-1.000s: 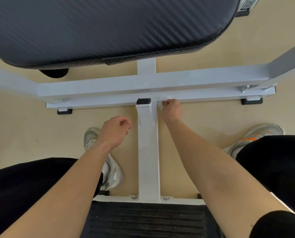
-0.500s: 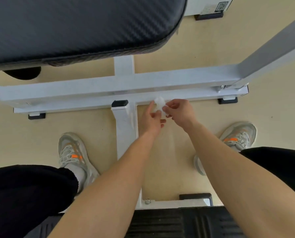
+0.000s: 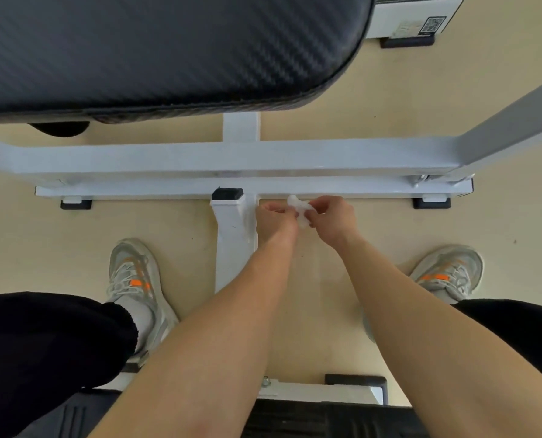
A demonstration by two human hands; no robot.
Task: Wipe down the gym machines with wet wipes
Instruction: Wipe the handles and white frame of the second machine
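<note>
A small crumpled white wet wipe (image 3: 300, 208) is held between both hands, just in front of the machine's lower white crossbar (image 3: 358, 187). My left hand (image 3: 276, 221) pinches its left side and my right hand (image 3: 332, 218) pinches its right side. The hands hover right of the white centre post (image 3: 233, 235), which has a black end cap (image 3: 227, 193). A second, higher white crossbar (image 3: 200, 156) runs behind. The large black padded seat (image 3: 156, 52) fills the top of the view.
My two grey and orange shoes (image 3: 137, 279) (image 3: 449, 273) stand on the beige floor on either side of the post. Black rubber feet (image 3: 76, 204) (image 3: 431, 203) sit under the lower bar. A sloping grey frame beam (image 3: 516, 121) rises at right. A black ribbed footplate (image 3: 326, 418) lies below.
A second ago my right hand alone held the wipe at the lower bar. My left hand has since come across the post and joined it on the wipe. The view shifted sideways.
</note>
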